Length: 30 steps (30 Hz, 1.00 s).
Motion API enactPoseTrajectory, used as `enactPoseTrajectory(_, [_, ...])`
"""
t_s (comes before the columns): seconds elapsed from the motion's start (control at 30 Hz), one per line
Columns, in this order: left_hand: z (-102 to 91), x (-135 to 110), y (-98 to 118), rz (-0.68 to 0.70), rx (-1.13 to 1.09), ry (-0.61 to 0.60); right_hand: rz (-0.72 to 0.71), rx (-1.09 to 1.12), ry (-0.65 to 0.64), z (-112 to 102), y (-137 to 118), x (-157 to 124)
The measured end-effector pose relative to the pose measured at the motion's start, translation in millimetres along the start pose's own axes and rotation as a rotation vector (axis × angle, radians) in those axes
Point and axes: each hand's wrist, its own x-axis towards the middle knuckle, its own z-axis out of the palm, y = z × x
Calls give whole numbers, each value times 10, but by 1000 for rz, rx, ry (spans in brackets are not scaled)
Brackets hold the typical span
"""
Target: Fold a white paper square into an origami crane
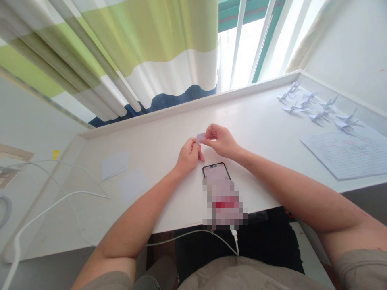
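Note:
A small piece of folded white paper (pixel 200 138) is held up over the middle of the desk. My left hand (pixel 189 154) pinches its left side between thumb and fingers. From the other side my right hand (pixel 221 141) grips the paper's right edge, fingers curled. Which fold the paper is at cannot be made out. Just below the hands a phone (pixel 216 171) lies on the desk, its lower part blurred out. To the left are a small stack of white paper squares (pixel 115 165) and another white sheet (pixel 134 183).
Several folded paper cranes (pixel 320 108) stand at the back right, beside a lined sheet with writing (pixel 347 155). A white cable (pixel 57 199) loops over the desk's left side; a charging cable (pixel 234 237) hangs from the phone. A raised rim (pixel 193 106) borders the desk's back, before the curtain (pixel 169 36).

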Motion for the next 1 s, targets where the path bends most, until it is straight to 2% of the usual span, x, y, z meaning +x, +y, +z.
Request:
enactPoseTrajectory(0.3, [-18,6,5,25,-9,26,97,68,-63,-42,0,-21])
enactPoseTrajectory(0.67, [-38,21,10,13,-41,78,127,175,-86,-24,-15,-23])
enactPoseTrajectory(0.83, [-40,37,4,-17,-70,51,137,114,-102,-68,-32,-14])
enactPoseTrajectory(1.0, [-43,43,-14,-25,-100,7,230,93,-73,-113,-87,-19])
